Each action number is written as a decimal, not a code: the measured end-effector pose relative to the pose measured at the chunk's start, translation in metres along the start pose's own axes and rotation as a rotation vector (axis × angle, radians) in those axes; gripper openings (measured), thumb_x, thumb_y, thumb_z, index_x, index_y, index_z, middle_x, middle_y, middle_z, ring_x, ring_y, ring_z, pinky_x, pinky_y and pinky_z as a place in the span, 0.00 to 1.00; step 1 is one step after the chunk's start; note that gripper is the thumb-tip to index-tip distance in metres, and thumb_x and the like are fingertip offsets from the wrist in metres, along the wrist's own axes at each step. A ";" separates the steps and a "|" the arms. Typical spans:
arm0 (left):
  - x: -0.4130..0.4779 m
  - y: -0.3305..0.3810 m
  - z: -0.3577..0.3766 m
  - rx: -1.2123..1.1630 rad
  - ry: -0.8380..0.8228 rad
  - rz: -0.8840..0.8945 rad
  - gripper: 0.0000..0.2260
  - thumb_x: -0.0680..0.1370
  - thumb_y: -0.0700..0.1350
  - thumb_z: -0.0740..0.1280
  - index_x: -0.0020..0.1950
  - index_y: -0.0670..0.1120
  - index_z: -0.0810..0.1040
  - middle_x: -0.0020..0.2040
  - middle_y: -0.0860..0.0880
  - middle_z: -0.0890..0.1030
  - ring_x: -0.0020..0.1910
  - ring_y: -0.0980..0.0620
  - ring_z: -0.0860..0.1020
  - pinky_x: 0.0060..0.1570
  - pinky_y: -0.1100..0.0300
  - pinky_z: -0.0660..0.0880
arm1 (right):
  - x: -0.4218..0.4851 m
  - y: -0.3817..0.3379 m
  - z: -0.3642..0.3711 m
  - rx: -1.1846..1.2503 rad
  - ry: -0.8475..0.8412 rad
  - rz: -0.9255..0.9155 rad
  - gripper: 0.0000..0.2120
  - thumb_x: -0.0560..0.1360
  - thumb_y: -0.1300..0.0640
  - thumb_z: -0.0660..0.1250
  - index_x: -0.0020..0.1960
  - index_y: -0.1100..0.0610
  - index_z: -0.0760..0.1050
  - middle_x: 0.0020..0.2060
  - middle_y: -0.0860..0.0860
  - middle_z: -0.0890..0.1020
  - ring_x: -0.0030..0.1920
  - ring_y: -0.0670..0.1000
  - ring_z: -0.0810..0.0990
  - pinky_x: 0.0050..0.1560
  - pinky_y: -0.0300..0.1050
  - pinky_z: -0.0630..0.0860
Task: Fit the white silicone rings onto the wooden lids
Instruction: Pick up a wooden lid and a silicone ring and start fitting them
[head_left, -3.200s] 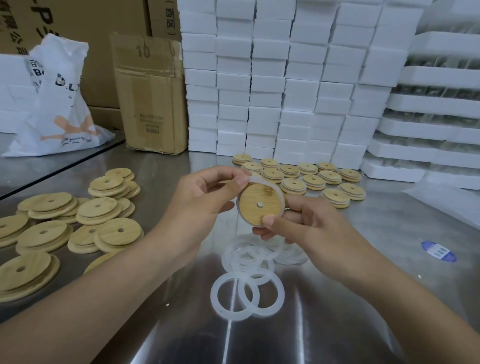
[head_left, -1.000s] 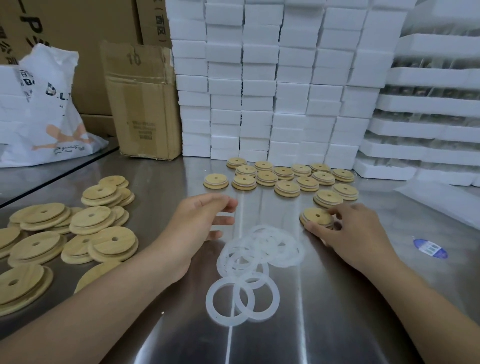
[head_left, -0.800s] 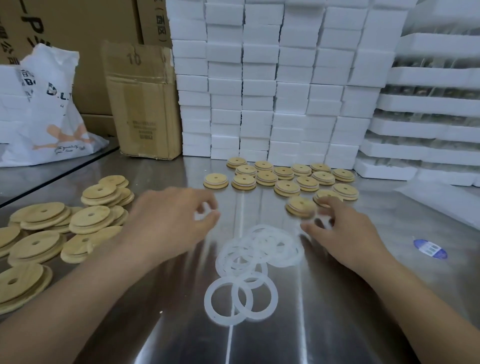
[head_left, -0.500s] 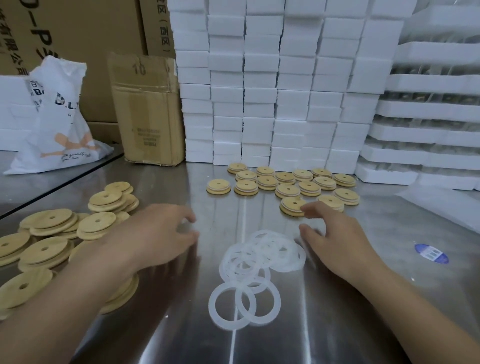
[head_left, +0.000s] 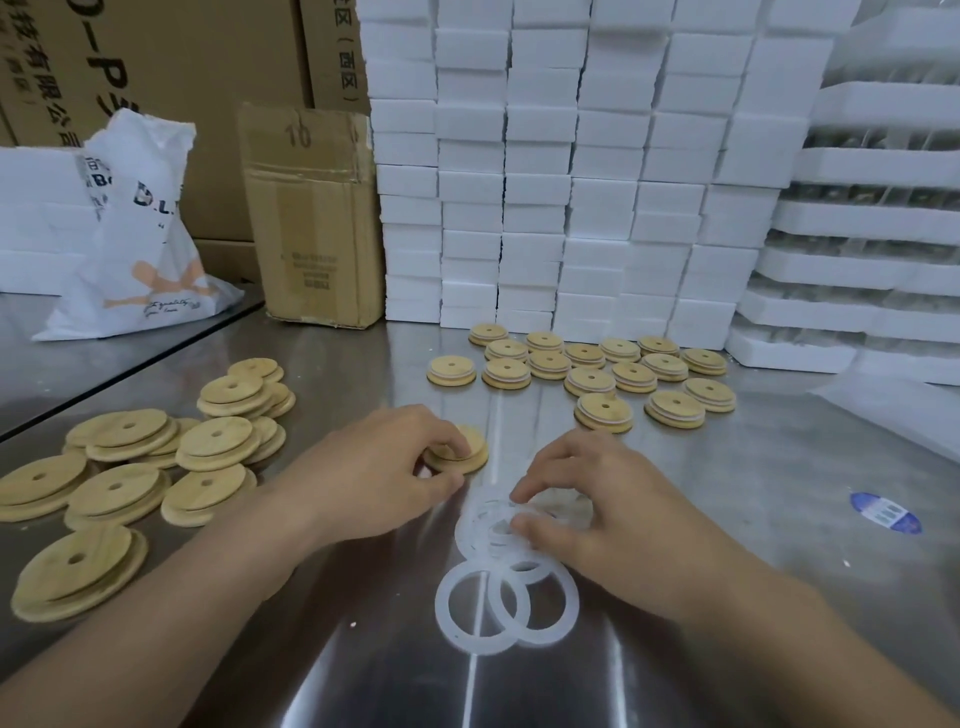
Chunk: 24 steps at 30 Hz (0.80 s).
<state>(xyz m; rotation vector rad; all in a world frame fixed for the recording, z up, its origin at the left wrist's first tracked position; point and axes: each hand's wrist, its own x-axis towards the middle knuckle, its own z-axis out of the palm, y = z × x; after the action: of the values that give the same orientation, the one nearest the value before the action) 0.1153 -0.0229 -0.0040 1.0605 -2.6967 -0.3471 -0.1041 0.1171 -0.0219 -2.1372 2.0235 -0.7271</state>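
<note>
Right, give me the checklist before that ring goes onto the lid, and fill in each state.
1. Left hand grips a wooden lid: ok.
2. No white ring on the lid's visible edge: ok; the rest is hidden under the fingers.
3. Right hand pinches a silicone ring at the ring pile: ok.
4. Only one ring pinched: cannot tell, the rings overlap under the fingers.
5. Ring and lid brought together: not ok, they are apart.
6. Finished lids lie beyond both hands, out of the way: ok.
</note>
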 end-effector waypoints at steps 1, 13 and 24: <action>0.002 -0.002 0.002 -0.007 -0.002 0.000 0.13 0.81 0.61 0.69 0.65 0.65 0.78 0.63 0.64 0.76 0.63 0.60 0.76 0.65 0.50 0.76 | 0.000 -0.001 0.001 -0.018 -0.012 0.005 0.16 0.75 0.32 0.67 0.57 0.37 0.82 0.58 0.32 0.74 0.64 0.36 0.70 0.65 0.38 0.70; 0.017 0.009 0.028 -0.352 0.268 -0.154 0.22 0.73 0.61 0.80 0.65 0.63 0.78 0.58 0.62 0.83 0.58 0.58 0.81 0.57 0.56 0.80 | 0.003 -0.010 0.001 0.065 -0.050 0.159 0.04 0.75 0.43 0.77 0.45 0.40 0.83 0.60 0.33 0.76 0.64 0.37 0.71 0.64 0.34 0.67; 0.013 0.041 0.020 -1.751 0.065 -0.250 0.30 0.69 0.30 0.76 0.71 0.42 0.78 0.59 0.40 0.88 0.58 0.45 0.88 0.53 0.56 0.86 | 0.001 -0.017 -0.035 0.634 0.263 0.078 0.06 0.77 0.61 0.75 0.42 0.54 0.82 0.40 0.52 0.84 0.43 0.52 0.82 0.45 0.42 0.77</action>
<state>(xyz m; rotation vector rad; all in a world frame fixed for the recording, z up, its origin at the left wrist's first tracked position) 0.0745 -0.0002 -0.0090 0.6368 -1.1562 -2.0099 -0.1024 0.1264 0.0158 -1.6522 1.6453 -1.4614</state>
